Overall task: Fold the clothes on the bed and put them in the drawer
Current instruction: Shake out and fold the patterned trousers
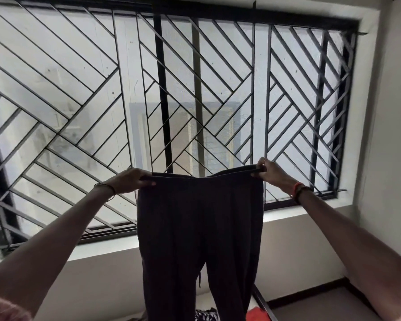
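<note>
Held up mid-frame before the window, the dark trousers (199,239) hang limp and light — soft cloth best taken at the waistband, where the left hand (129,181) and right hand (272,173) each pinch a corner.

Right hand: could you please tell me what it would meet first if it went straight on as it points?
Probably the window grille beyond the right hand, though depth is unclear.

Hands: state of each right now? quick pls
Left hand: closed, gripping the left end of the waistband of the dark trousers.
Right hand: closed, pinching the right end of the same waistband; the trousers hang down between them.
</note>
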A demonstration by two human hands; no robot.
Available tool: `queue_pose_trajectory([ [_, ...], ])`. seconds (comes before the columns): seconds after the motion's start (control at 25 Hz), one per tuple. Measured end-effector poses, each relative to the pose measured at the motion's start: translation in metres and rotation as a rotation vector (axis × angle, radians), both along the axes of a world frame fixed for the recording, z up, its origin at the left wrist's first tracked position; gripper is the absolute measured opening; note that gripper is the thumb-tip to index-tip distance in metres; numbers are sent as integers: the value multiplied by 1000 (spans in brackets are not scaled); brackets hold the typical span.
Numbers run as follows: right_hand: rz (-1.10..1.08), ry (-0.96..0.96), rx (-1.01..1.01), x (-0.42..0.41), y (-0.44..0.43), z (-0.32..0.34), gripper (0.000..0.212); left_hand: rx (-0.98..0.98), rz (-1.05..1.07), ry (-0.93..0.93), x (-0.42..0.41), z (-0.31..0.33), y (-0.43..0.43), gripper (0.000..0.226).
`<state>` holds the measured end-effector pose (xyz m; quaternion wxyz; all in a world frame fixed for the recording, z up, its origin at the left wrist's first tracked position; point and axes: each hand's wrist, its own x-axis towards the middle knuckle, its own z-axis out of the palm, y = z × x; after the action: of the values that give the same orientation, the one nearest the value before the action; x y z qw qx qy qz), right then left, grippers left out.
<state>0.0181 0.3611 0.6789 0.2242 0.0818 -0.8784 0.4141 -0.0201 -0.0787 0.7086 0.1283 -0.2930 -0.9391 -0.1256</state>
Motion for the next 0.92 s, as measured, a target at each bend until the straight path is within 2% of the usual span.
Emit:
queue_pose_trajectory([
  [0.08, 76, -12, -111, 6, 1, 5, 31, 67, 46, 91, -2, 0, -3, 11],
  [0.16, 82, -8, -161, 8, 0, 13, 30, 57, 189, 274, -7, -2, -1, 26],
  [0.2, 64, 9, -166, 6, -2, 17, 31, 103, 248, 320, -9, -1, 3, 26],
  [0.36, -73, 100, -191, -12, -10, 27, 37, 530, 223, 306, -10, 0, 31, 15],
  [0.44, -132, 79, -154, -23, -10, 27, 48, 777, 211, 254, -7, 0, 42, 31],
  [0.52, -98, 76, -190, -18, -17, 30, 37, 936, 271, 169, -10, 2, 41, 44],
  [0.6, -30, 96, -240, -5, -23, 36, 23, 902, 253, 155, -17, 1, 30, 35],
  [0.68, 47, 84, -278, 5, -22, 40, 19, 900, 109, 127, -14, 0, 19, 24],
  [0.84, 328, -76, -481, 29, -10, 53, 19, 1089, -225, -157, 14, 3, 9, 22],
  [0.92, 409, -135, -568, 32, -7, 60, 23, 1124, -254, -296, 14, 6, 2, 24],
])
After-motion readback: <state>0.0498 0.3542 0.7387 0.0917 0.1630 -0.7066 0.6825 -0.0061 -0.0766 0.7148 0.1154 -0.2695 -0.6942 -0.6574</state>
